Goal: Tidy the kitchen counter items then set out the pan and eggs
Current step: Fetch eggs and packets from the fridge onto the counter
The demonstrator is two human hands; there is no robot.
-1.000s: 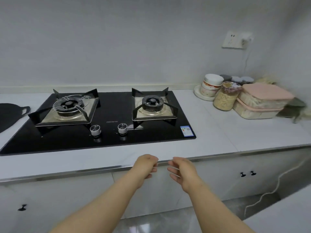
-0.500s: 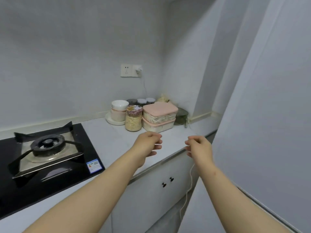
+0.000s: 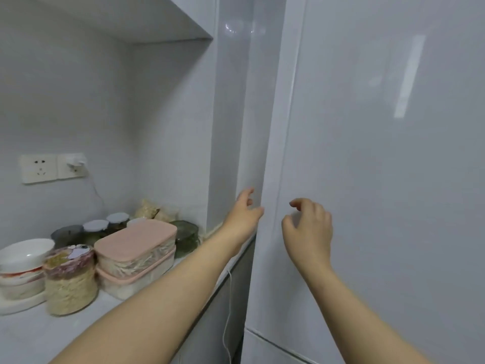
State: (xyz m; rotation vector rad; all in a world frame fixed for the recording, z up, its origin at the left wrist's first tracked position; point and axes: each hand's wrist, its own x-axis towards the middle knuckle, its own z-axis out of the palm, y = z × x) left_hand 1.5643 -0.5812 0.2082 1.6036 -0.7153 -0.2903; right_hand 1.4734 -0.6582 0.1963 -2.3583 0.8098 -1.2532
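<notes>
A tall white fridge (image 3: pixel 380 153) fills the right half of the view, its upper door closed. My left hand (image 3: pixel 245 211) reaches to the door's left edge, fingers spread and loosely bent, fingertips at or near the edge. My right hand (image 3: pixel 307 227) hovers in front of the door face with fingers loosely curled, holding nothing. No pan or eggs are in view.
On the white counter (image 3: pixel 31 334) at left stand two stacked pink-lidded boxes (image 3: pixel 136 248), a jar of grain (image 3: pixel 69 282), stacked bowls (image 3: pixel 22 266) on a plate, several small lidded jars (image 3: pixel 95 228) and a green glass container (image 3: pixel 186 235). A white cable (image 3: pixel 227 311) hangs beside the fridge.
My view swung right from the stove to the fridge. Both hands rose from the counter edge toward the fridge door, the left one reaching its left edge.
</notes>
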